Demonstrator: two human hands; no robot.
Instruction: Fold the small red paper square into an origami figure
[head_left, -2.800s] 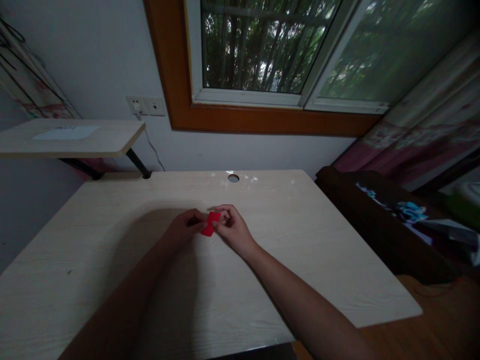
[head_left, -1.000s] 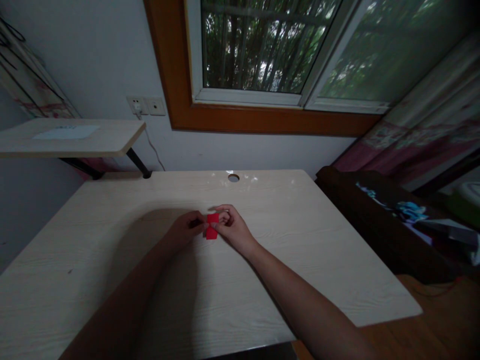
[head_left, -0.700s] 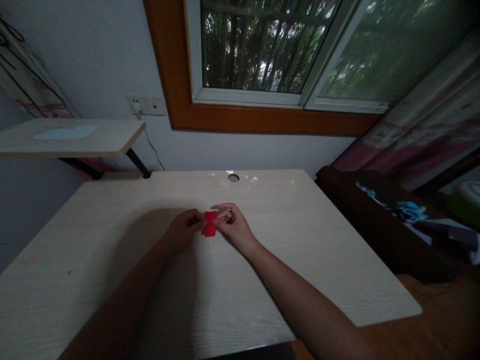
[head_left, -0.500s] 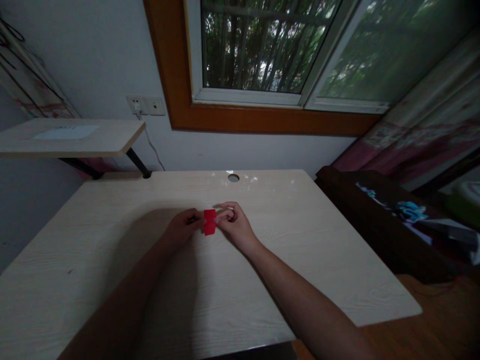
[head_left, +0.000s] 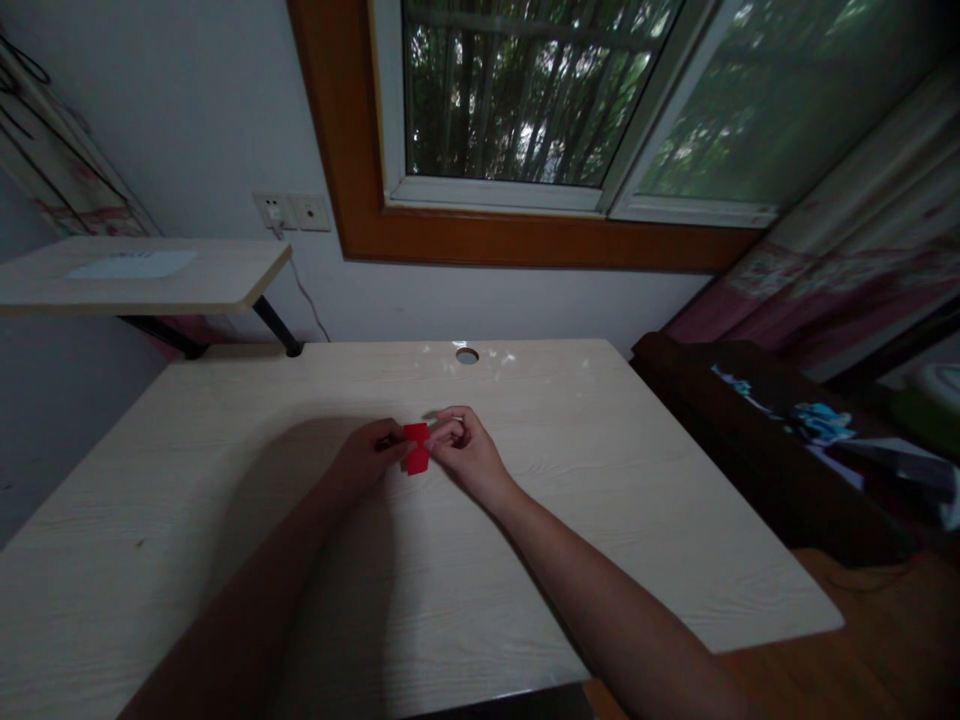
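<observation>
A small folded piece of red paper (head_left: pixel 417 448) is held just above the pale wooden desk (head_left: pixel 225 500), near its middle. My left hand (head_left: pixel 367 458) pinches its left side with curled fingers. My right hand (head_left: pixel 466 456) pinches its right side, thumb and forefinger pressed together on the top corner. Both forearms reach in from the bottom of the view.
A round cable hole (head_left: pixel 466 355) sits at the desk's far edge, under a window. A raised shelf (head_left: pixel 142 275) with a white sheet stands at the back left. A dark piece of furniture (head_left: pixel 750 440) with cluttered items borders the desk's right side.
The red paper has been turned and shifted slightly left between my fingers. Both hands stay at the same spot on the desk.
</observation>
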